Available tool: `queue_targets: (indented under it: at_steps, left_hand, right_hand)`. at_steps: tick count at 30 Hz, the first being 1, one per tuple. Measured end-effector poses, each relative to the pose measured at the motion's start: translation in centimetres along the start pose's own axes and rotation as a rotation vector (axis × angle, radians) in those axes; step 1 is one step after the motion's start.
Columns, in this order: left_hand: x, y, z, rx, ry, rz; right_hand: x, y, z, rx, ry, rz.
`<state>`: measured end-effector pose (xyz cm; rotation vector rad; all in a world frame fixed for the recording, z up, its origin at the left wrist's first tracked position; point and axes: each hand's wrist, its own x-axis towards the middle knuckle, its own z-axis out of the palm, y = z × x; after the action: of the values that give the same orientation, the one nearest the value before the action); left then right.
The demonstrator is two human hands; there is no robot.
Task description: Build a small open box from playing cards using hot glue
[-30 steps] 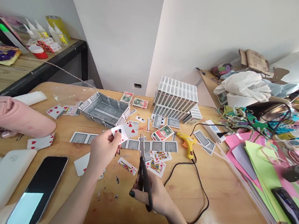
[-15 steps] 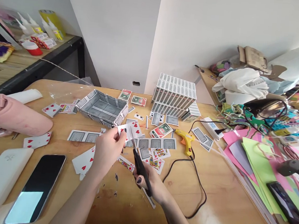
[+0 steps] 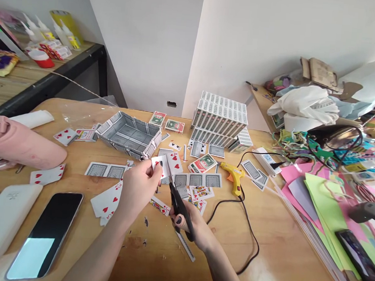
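A playing card with red hearts (image 3: 175, 163) is pinched in my left hand (image 3: 141, 184), held up over the middle of the table. My right hand (image 3: 191, 225) is closed around black-handled scissors (image 3: 179, 201). Their blades lie against the card, across its middle. Behind my left hand stands an open tray covered in grey card backs (image 3: 126, 135). Under and beside the hands runs a row of face-down cards (image 3: 195, 179). Several face cards (image 3: 202, 193) lie by the scissors, and a narrow card strip (image 3: 185, 247) rests below my right hand.
A yellow glue gun (image 3: 235, 177) and its black cord lie to the right. Stacked card boxes (image 3: 220, 117) stand at the back. A phone (image 3: 47, 233), a white power bank (image 3: 6, 221) and a pink roll (image 3: 25, 143) sit left; coloured paper (image 3: 323, 212) lies right.
Both hands, with the card and the scissors, have shifted slightly to the right. The scissors' blades look closer together along the card.
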<state>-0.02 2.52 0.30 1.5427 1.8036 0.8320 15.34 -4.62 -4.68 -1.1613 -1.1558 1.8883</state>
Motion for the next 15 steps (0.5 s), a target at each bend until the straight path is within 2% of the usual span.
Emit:
queue_targets:
  at_steps: [9,15]
  left_hand:
    - [0.07,-0.43,-0.04,0.010,-0.025,0.019]
    - [0.15,-0.55,-0.36,0.016,-0.040,0.036]
  right_hand:
    - [0.04,0.52,0.03,0.077,-0.010,-0.002]
    - [-0.15,0.36,-0.21,0.045,-0.020,0.009]
